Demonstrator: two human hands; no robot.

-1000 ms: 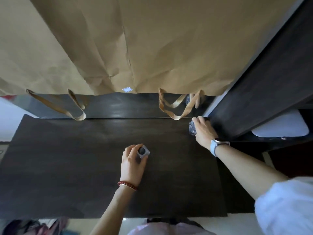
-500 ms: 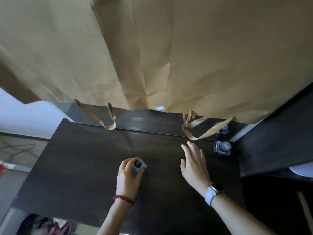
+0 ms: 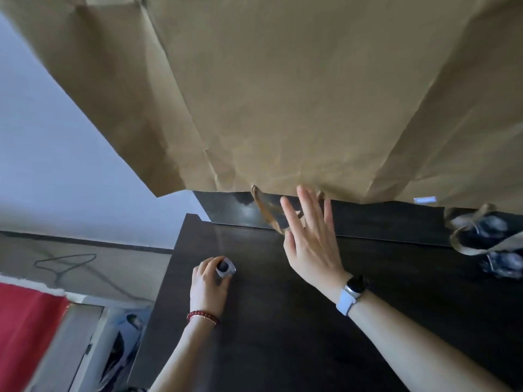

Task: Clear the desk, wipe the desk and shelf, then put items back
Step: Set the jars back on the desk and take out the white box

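Left hand (image 3: 209,287): lower centre, gripping a small grey container (image 3: 225,267) on the dark desk (image 3: 283,321).
Right hand (image 3: 308,236): centre, fingers spread, before brown paper (image 3: 283,94).

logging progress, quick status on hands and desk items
Left hand grips small grey container on desk. Right hand open, raised near paper bag handle. Clear glass item sits far right.

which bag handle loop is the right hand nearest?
The left handle loop, directly behind the right hand's spread fingers; the other handle loop hangs far right.
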